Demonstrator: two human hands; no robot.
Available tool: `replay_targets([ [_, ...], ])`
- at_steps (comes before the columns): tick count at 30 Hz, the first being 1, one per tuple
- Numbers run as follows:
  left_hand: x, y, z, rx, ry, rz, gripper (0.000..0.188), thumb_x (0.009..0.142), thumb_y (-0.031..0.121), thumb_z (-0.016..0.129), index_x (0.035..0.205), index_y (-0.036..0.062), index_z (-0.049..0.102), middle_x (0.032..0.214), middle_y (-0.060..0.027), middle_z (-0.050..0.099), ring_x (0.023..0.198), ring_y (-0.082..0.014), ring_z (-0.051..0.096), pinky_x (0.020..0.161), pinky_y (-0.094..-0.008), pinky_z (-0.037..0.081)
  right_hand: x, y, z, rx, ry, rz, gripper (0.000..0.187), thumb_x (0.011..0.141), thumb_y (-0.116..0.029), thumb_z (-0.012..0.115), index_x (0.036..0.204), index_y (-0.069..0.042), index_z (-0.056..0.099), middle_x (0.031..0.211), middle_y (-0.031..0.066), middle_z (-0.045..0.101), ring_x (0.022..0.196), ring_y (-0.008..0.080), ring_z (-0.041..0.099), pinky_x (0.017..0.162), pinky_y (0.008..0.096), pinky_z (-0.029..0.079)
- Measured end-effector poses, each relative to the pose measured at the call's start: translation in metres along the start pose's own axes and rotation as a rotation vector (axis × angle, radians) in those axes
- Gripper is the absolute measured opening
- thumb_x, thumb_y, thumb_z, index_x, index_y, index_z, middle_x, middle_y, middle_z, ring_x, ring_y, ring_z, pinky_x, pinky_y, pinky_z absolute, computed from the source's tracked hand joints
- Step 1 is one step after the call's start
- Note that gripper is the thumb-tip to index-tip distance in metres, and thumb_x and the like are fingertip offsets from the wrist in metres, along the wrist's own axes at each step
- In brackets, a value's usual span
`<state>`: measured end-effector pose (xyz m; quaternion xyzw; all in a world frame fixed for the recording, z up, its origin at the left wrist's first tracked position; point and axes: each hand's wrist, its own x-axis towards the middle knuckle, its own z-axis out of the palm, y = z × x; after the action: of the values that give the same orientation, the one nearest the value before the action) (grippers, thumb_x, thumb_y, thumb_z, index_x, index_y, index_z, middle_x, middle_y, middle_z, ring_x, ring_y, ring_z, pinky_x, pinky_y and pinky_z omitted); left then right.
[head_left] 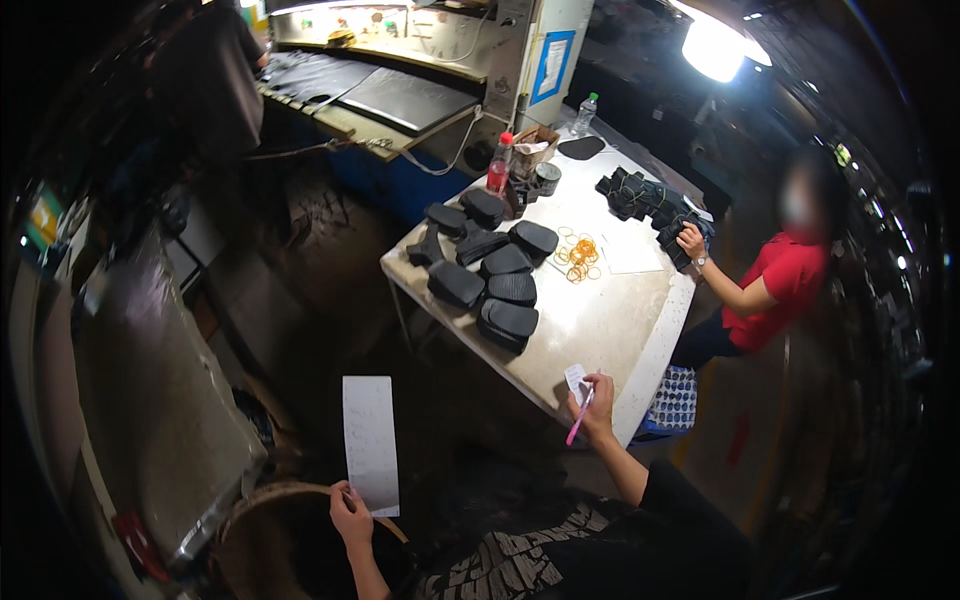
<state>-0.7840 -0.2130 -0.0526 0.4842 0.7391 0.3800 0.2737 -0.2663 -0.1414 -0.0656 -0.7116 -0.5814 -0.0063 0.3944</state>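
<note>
My left hand [351, 517] grips a long white paper sheet [370, 435] by its lower edge, off the table's left side. Over the front corner of the table, my right hand [597, 403] is closed around a pink pen [576, 430] and a small white slip of paper [575, 379]. The pen slants down to the left; the slip sticks out above the fingers. Stacks of black sole-shaped pieces [509, 319] lie on the left part of the table. A loose heap of orange rubber bands [580, 258] lies near the middle, beside a flat white sheet [634, 256].
Across the white table [600, 330], a person in red [790, 285] handles bundled black pieces [640, 195]. A bottle of red liquid [499, 165], a can [546, 178] and a clear bottle [585, 115] stand at the back. A round-rimmed container [250, 497] is at lower left.
</note>
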Motion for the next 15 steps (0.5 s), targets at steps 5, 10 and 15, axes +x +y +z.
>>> replay_targets([
  [5,0.149,0.061,0.023,-0.137,-0.01,0.253,0.007,0.101,0.006,0.056,0.104,-0.0006,0.056,0.083,-0.0067,0.05,0.073,-0.0157,0.045,0.069,-0.0307,0.041,0.023,0.004,0.018,-0.305,0.031,0.134,0.055,0.077,-0.032,0.086,0.116,-0.004,0.058,0.109,0.0165,0.059,0.107,0.0397,0.054,0.096,0.0486,0.043],
  [10,0.279,0.156,0.055,-0.132,0.018,0.498,0.009,0.101,0.006,0.056,0.104,-0.0017,0.056,0.088,-0.0128,0.058,0.079,-0.0249,0.055,0.076,-0.0372,0.048,0.11,-0.014,0.034,-0.109,0.275,0.151,0.022,0.098,-0.013,0.055,0.114,0.0,0.061,0.111,0.0193,0.06,0.103,0.037,0.055,0.095,0.0451,0.044],
  [15,0.378,0.259,0.078,-0.122,-0.037,0.776,0.009,0.101,0.007,0.056,0.105,-0.0007,0.057,0.092,-0.0152,0.059,0.083,-0.0326,0.061,0.078,-0.0406,0.049,0.227,-0.071,0.037,0.199,0.473,0.141,0.027,0.09,-0.005,0.043,0.107,0.003,0.063,0.102,0.016,0.061,0.095,0.0292,0.057,0.089,0.0396,0.047],
])
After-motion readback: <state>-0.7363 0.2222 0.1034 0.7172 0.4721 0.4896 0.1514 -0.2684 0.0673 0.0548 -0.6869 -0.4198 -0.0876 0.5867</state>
